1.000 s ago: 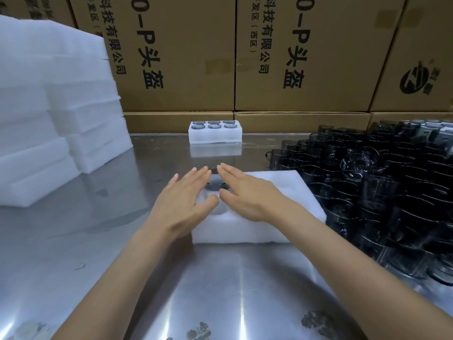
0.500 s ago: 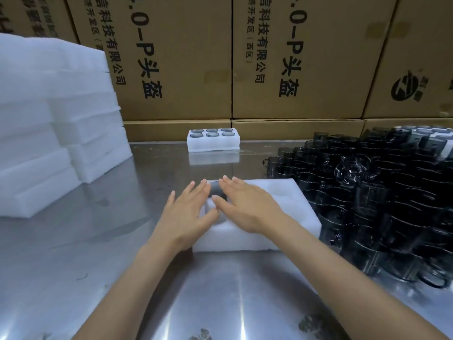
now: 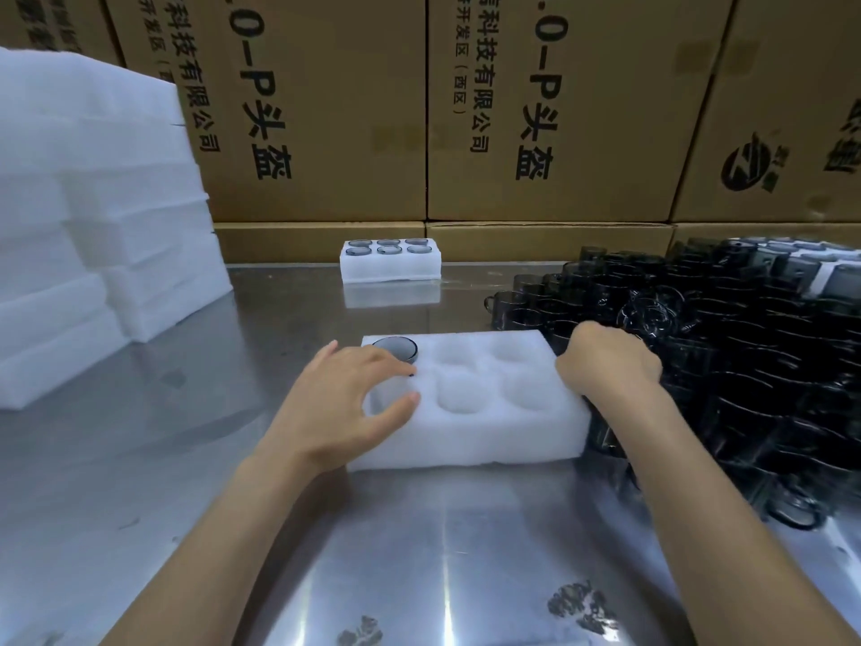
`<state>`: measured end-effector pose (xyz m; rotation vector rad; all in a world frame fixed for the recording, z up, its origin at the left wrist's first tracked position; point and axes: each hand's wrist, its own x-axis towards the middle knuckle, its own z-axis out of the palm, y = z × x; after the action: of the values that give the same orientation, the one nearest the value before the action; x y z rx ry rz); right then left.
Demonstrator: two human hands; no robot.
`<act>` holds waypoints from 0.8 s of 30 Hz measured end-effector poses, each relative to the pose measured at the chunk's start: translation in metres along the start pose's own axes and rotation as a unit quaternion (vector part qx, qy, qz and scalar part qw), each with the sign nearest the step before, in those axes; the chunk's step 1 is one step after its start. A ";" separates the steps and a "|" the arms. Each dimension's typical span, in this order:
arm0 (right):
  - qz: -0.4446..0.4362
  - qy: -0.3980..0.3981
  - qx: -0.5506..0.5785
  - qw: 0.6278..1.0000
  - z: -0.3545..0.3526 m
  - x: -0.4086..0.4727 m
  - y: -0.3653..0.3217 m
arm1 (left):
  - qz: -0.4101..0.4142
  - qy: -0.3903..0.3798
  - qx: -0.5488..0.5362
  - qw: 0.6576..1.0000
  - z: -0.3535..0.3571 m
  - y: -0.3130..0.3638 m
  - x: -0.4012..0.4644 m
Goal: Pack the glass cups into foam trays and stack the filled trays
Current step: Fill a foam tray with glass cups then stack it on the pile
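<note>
Right hand now off tray, among cups; one cup seated.

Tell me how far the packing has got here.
Done: one white foam tray filled with six cups sits at the table's back. In hand: the near white foam tray holds one dark glass cup; left hand rests there, right hand reaches the loose dark cups. Left: five pockets, stacking.

Head view, close, downward over table

Dim, soft focus, tabletop glare, wide-angle edge distortion
</note>
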<state>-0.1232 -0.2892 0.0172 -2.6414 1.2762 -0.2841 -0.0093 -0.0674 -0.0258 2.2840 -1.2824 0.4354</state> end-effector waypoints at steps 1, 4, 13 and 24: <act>0.004 -0.024 -0.016 1.000 -0.002 -0.001 0.001 | -0.002 0.000 0.004 1.000 -0.002 0.000 0.000; 0.010 -0.067 -0.036 0.997 -0.007 -0.001 0.001 | -0.016 0.009 0.009 1.000 -0.007 -0.002 -0.003; -0.041 -0.166 0.008 0.985 -0.014 0.004 0.007 | -0.023 0.011 -0.008 1.000 -0.012 0.002 -0.005; -0.032 0.179 0.176 0.967 -0.013 0.002 0.006 | -0.037 -0.005 0.005 0.999 -0.008 -0.001 -0.003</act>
<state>-0.1298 -0.2954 0.0282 -2.3926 1.1053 -0.9409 -0.0109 -0.0603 -0.0209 2.3348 -1.1988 0.4064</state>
